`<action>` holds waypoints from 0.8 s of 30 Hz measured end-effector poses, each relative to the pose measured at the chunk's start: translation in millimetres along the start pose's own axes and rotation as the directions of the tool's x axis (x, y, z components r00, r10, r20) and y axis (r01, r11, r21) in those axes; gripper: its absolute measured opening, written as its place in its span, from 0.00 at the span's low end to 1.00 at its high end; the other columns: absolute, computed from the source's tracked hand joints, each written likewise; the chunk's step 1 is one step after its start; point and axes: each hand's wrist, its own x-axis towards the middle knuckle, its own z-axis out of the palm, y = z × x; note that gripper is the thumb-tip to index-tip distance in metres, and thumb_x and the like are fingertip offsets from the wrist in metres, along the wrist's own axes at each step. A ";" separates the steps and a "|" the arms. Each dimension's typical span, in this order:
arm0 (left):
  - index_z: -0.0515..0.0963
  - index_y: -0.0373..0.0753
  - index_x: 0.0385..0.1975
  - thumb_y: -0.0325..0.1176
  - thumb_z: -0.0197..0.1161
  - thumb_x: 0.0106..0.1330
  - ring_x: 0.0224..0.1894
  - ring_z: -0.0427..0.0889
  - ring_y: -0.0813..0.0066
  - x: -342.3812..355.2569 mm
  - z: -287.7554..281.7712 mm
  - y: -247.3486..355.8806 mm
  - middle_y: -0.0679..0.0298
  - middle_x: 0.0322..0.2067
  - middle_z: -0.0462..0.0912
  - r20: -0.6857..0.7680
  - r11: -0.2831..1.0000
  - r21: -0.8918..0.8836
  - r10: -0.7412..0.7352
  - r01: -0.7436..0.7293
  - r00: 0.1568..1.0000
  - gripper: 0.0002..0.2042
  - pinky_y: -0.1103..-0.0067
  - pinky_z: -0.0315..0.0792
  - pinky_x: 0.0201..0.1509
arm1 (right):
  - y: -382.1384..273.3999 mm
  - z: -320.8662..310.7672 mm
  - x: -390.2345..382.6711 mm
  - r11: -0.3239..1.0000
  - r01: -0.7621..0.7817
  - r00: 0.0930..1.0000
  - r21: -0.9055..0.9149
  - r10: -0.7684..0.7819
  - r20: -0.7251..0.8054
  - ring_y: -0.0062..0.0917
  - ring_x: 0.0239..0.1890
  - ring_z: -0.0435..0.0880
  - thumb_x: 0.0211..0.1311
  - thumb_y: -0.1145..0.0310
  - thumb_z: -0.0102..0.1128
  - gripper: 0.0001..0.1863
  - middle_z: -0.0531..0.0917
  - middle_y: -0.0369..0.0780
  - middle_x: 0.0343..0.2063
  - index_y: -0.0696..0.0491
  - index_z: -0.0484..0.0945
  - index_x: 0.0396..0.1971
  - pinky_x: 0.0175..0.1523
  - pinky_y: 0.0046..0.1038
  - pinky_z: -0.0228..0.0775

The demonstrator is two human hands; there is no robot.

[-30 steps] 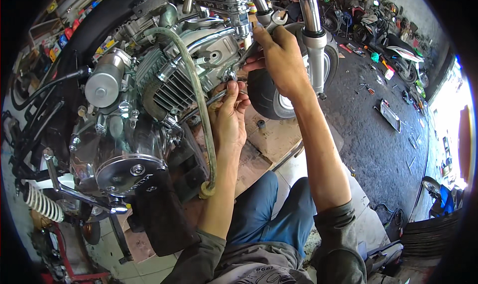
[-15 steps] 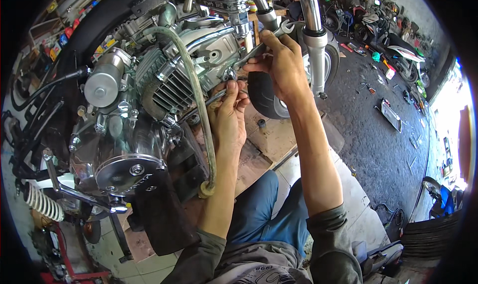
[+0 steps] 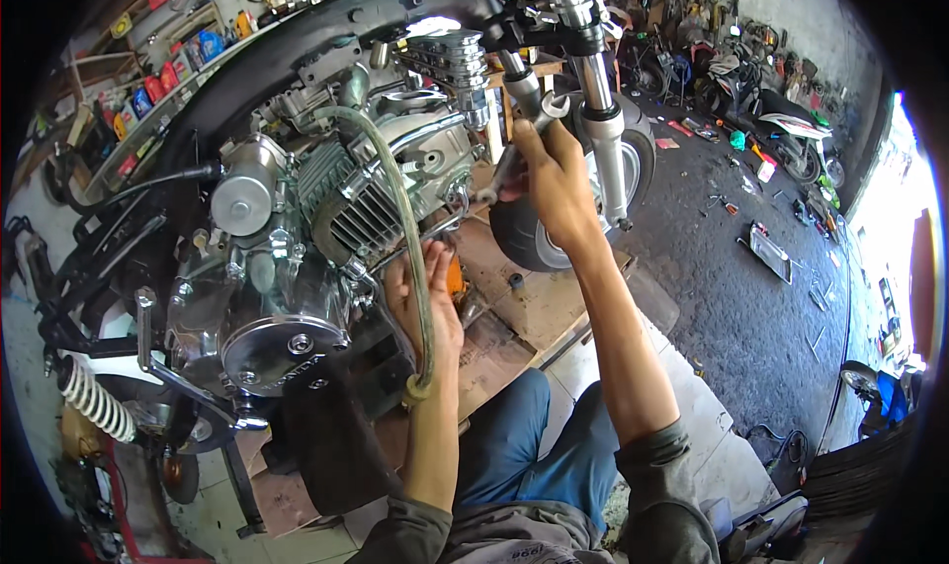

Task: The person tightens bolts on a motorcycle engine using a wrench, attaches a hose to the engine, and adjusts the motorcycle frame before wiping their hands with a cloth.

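Observation:
My right hand (image 3: 565, 190) is closed round a steel open-ended wrench (image 3: 556, 107), its jaw sticking out above the fingers. The wrench's lower end reaches toward the front of the finned engine cylinder (image 3: 371, 218). Below that cylinder my left hand (image 3: 432, 292) is raised, fingers stretched and partly apart, close under a thin chrome pipe (image 3: 435, 228); I cannot tell whether it touches the pipe. A cloudy rubber hose (image 3: 407, 218) hangs down in front of the left hand and hides part of it. The polished engine cover (image 3: 287, 351) lies to the left.
The front wheel (image 3: 524, 233) and fork leg (image 3: 610, 164) stand just beyond my right hand. An orange object (image 3: 456, 275) lies behind my left hand. Parts and tools are scattered on the dark floor (image 3: 712, 297) at right, with parked motorcycles (image 3: 781, 134) farther back. Shelves hold bottles at far left.
My left hand has come down from the front of the cylinder and its fingers have opened. The right hand keeps the wrench, now more upright. The view has shifted, showing more of the frame above.

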 end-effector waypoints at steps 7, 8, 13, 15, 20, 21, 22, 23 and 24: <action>0.70 0.28 0.46 0.30 0.54 0.68 0.50 0.78 0.62 3.3 -13.6 10.5 0.50 0.47 0.76 0.028 0.993 -0.050 0.107 -0.106 0.994 0.12 0.75 0.76 0.55 | 80.6 -34.0 -77.2 0.787 0.200 0.914 -0.583 0.063 0.400 0.50 0.32 0.78 0.61 0.66 0.53 0.10 0.79 0.53 0.26 0.59 0.72 0.34 0.36 0.41 0.69; 0.71 0.28 0.44 0.29 0.54 0.67 0.50 0.77 0.61 3.3 -13.8 11.6 0.49 0.47 0.75 0.012 0.996 -0.015 0.085 -0.085 0.996 0.11 0.74 0.76 0.56 | 96.6 -38.6 -86.6 0.688 0.202 0.887 -0.697 0.173 0.428 0.46 0.32 0.80 0.61 0.67 0.54 0.10 0.79 0.51 0.26 0.58 0.74 0.36 0.36 0.41 0.68; 0.71 0.27 0.39 0.27 0.51 0.69 0.51 0.77 0.59 -1.1 -28.0 25.8 0.47 0.47 0.75 0.076 0.974 -0.226 0.014 0.004 0.997 0.08 0.74 0.76 0.57 | 165.5 -64.1 -106.6 0.539 0.060 0.886 -0.840 0.359 0.294 0.49 0.36 0.79 0.57 0.67 0.56 0.10 0.81 0.52 0.29 0.56 0.76 0.36 0.38 0.43 0.69; 0.70 0.25 0.40 0.27 0.48 0.70 0.51 0.77 0.59 -1.2 -33.7 30.8 0.47 0.47 0.76 0.161 0.896 -0.418 -0.088 0.149 0.983 0.09 0.74 0.75 0.58 | 182.3 -70.2 -110.0 0.516 -0.081 0.923 -0.853 0.361 0.131 0.50 0.36 0.79 0.55 0.69 0.56 0.11 0.81 0.52 0.31 0.55 0.73 0.37 0.39 0.46 0.69; 0.69 0.24 0.47 0.29 0.49 0.70 0.50 0.78 0.64 5.7 -36.9 38.4 0.50 0.46 0.77 0.175 0.814 -0.516 -0.203 0.266 0.963 0.13 0.77 0.75 0.57 | 203.9 -69.0 -113.4 0.547 -0.148 0.963 -0.824 0.271 0.006 0.51 0.36 0.79 0.54 0.71 0.55 0.10 0.80 0.54 0.30 0.55 0.72 0.36 0.40 0.47 0.69; 0.70 0.25 0.46 0.29 0.49 0.70 0.49 0.78 0.65 7.1 -36.9 39.7 0.51 0.45 0.77 0.270 0.821 -0.491 -0.174 0.291 0.947 0.13 0.77 0.75 0.57 | 207.0 -66.6 -113.3 0.534 -0.180 0.965 -0.826 0.257 -0.045 0.52 0.36 0.79 0.53 0.72 0.54 0.10 0.80 0.54 0.31 0.55 0.72 0.36 0.40 0.47 0.69; 0.70 0.25 0.46 0.28 0.50 0.69 0.48 0.78 0.66 8.4 -37.4 41.3 0.52 0.44 0.77 0.363 0.830 -0.462 -0.146 0.314 0.920 0.12 0.78 0.76 0.56 | 210.2 -64.1 -113.5 0.539 -0.171 0.963 -0.825 0.270 -0.024 0.52 0.36 0.79 0.53 0.72 0.54 0.10 0.80 0.54 0.31 0.55 0.72 0.36 0.40 0.47 0.69; 0.71 0.26 0.46 0.26 0.51 0.68 0.46 0.78 0.67 7.4 -38.6 42.9 0.54 0.43 0.78 0.202 0.790 -0.528 -0.241 0.313 0.949 0.11 0.80 0.76 0.55 | 213.2 -62.8 -114.5 0.545 -0.154 0.974 -0.824 0.225 -0.033 0.53 0.36 0.78 0.53 0.73 0.53 0.10 0.79 0.54 0.32 0.55 0.72 0.37 0.40 0.49 0.69; 0.71 0.26 0.46 0.26 0.51 0.68 0.46 0.78 0.67 7.8 -39.8 44.3 0.54 0.43 0.78 0.215 0.793 -0.528 -0.222 0.305 0.951 0.11 0.80 0.76 0.55 | 216.4 -61.4 -115.1 0.529 -0.183 0.974 -0.829 0.215 -0.077 0.54 0.36 0.78 0.53 0.74 0.51 0.10 0.78 0.54 0.33 0.55 0.72 0.37 0.40 0.50 0.68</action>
